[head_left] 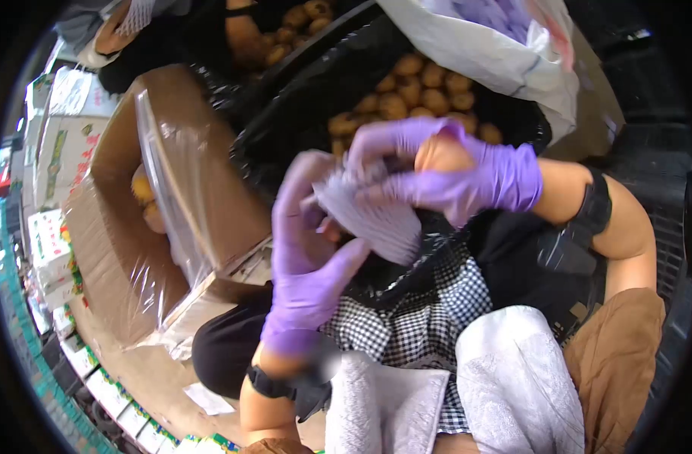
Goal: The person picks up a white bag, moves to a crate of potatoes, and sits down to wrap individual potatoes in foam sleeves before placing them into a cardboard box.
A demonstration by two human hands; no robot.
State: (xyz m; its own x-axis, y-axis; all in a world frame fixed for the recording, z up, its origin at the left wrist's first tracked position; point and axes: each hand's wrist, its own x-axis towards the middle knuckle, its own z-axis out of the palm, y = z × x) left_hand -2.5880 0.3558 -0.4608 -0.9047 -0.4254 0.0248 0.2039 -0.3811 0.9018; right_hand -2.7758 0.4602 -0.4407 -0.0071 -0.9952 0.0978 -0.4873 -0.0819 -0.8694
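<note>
A pale lilac foam net sleeve (372, 219) is between my hands, in front of my lap. My left hand (304, 257), in a purple glove, curls round its left side with thumb and fingers. From the right, my right hand (459, 178), in a matching glove, pinches its upper part. Whether a fruit sits inside the net cannot be made out. Just beyond my hands, several round brown fruits (410, 91) lie in a box lined with black plastic (300, 113).
An open cardboard box (194, 144) with clear plastic and a few yellowish fruits (143, 189) stands at left. A white bag (497, 68) of purple nets is at upper right. Another person's hand (244, 38) reaches toward more fruits (297, 26). White cartons (73, 163) line the far left.
</note>
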